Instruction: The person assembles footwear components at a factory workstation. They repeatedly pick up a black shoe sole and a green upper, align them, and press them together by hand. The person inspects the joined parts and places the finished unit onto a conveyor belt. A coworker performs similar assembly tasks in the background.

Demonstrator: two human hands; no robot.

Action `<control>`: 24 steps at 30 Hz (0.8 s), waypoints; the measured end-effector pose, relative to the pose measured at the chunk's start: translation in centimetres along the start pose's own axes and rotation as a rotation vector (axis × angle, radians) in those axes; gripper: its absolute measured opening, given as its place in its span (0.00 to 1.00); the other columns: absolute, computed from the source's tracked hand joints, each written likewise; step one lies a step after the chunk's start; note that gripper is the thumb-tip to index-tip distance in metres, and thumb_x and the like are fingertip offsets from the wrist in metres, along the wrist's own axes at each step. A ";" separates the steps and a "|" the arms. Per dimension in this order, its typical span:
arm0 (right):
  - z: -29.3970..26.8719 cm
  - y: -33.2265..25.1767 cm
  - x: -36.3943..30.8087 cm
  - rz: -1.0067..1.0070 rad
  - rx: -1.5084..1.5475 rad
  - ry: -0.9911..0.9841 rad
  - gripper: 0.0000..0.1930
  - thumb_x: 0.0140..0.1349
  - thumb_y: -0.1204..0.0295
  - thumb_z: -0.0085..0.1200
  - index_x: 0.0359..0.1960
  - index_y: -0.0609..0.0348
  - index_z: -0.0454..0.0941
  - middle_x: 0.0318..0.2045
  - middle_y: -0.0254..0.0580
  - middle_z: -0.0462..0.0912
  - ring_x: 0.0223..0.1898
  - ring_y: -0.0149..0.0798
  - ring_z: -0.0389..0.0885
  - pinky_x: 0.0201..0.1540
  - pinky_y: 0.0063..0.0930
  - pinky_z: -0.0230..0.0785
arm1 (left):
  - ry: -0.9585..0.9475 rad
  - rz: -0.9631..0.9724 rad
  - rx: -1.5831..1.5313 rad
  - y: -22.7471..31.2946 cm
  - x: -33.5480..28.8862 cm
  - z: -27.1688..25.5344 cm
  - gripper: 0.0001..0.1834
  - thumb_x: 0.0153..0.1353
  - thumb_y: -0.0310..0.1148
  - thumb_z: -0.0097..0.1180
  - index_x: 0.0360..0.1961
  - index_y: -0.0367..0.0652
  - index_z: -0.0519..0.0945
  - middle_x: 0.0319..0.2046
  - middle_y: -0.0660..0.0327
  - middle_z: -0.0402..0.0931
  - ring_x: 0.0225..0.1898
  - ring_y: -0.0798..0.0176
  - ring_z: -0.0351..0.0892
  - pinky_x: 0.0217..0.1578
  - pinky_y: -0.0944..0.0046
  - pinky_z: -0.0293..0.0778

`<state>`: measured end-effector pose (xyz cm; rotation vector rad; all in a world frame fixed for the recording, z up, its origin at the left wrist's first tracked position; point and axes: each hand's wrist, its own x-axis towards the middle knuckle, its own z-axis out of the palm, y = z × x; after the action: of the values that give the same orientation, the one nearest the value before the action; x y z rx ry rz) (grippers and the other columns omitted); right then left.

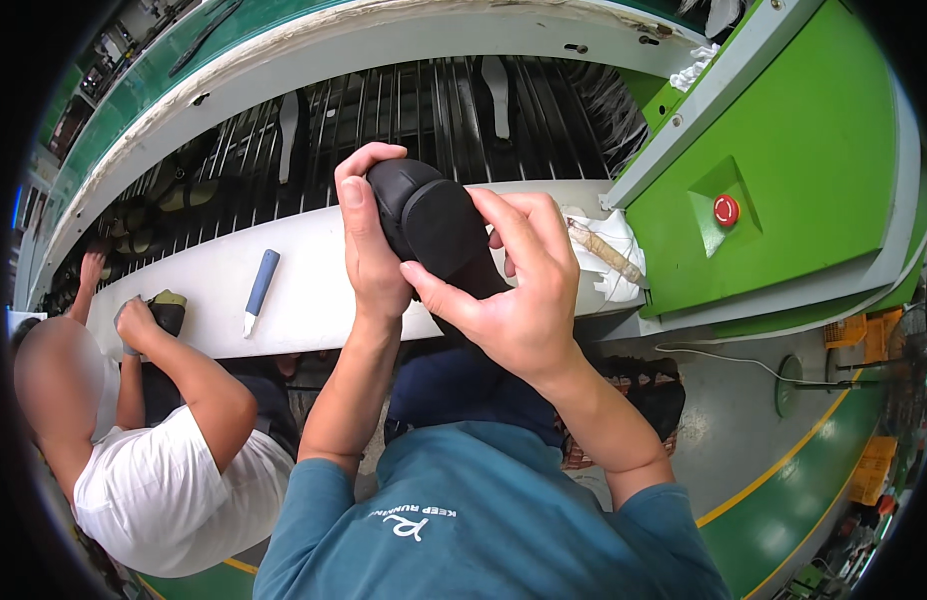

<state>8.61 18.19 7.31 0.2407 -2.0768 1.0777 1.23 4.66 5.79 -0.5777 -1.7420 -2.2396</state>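
Up in front of me, above the white ledge, I hold a black shoe with its rounded end facing me. My left hand grips it from the left, thumb along its side and fingers curled over the far edge. On the other side, my right hand has its thumb and fingertips pressed against the shoe's rim. The lower part of the shoe is dark and partly hidden behind my right hand. On the ledge to the left lies a blue-handled tool with a white tip.
Beyond the white ledge runs a roller conveyor carrying several dark shoe parts. A green machine housing with a red stop button stands at right, beside a tape-wrapped stick on white cloth. A co-worker sits close on my left.
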 end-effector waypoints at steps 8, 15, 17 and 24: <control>0.6 1.4 0.6 -0.021 0.012 0.047 0.36 0.47 0.66 0.87 0.57 0.65 0.84 0.46 0.41 0.82 0.39 0.36 0.80 0.40 0.29 0.74 | 0.051 0.059 0.052 -1.8 1.9 -0.4 0.30 0.88 0.57 0.31 0.62 0.40 0.74 0.43 0.58 0.81 0.44 0.66 0.80 0.50 0.64 0.77; 2.6 1.9 0.8 0.043 0.036 0.021 0.36 0.48 0.64 0.87 0.57 0.65 0.84 0.46 0.41 0.82 0.42 0.37 0.82 0.43 0.30 0.77 | 0.102 0.007 0.039 -2.9 2.2 -1.0 0.32 0.87 0.60 0.33 0.62 0.41 0.74 0.44 0.56 0.81 0.44 0.65 0.82 0.49 0.63 0.79; 2.7 1.7 0.7 0.054 0.053 0.003 0.37 0.49 0.64 0.87 0.60 0.65 0.84 0.48 0.42 0.82 0.44 0.37 0.83 0.44 0.31 0.78 | 0.095 0.000 0.032 -3.1 2.3 -1.3 0.32 0.87 0.60 0.33 0.62 0.41 0.74 0.45 0.57 0.81 0.45 0.65 0.82 0.50 0.63 0.80; 3.2 2.2 1.0 0.067 0.094 0.006 0.35 0.51 0.65 0.84 0.60 0.64 0.84 0.50 0.43 0.83 0.44 0.39 0.84 0.43 0.33 0.78 | 0.077 0.015 0.044 -3.4 2.7 -1.8 0.30 0.88 0.57 0.31 0.63 0.42 0.75 0.46 0.57 0.81 0.46 0.65 0.82 0.51 0.63 0.80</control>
<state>5.11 17.30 5.52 0.2153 -2.0438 1.2162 -2.88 3.97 3.64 -0.4864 -1.7392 -2.1775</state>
